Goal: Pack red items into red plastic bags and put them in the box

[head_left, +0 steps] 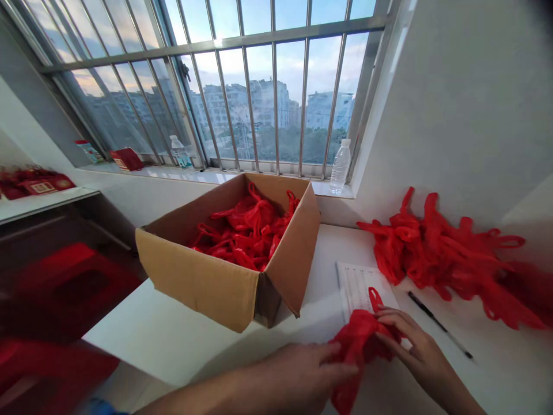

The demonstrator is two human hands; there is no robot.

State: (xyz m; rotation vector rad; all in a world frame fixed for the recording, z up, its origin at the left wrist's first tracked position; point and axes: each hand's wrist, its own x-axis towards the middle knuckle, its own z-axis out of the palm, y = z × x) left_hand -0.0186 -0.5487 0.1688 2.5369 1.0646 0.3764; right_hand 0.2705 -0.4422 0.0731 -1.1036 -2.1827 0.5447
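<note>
A red plastic bag [360,340] is between my two hands, low over the white table [173,340]. My right hand [404,334] pinches its upper right part, close to a handle loop that sticks up. From the left side, my left hand [302,372] grips the bag with its fingers, somewhat blurred by motion. Behind the bag lies a sheet of paper [356,288] with printed lines, partly covered. An open cardboard box [203,288] stands left of my hands and holds several crumpled red plastic bags [246,230].
More red plastic bags [432,248] are heaped against the wall at right. A black pen [440,324] lies before them. Clear plastic bottles [340,167] stand on the windowsill [216,180] beneath a barred window. Blurred red items [69,282] are at lower left.
</note>
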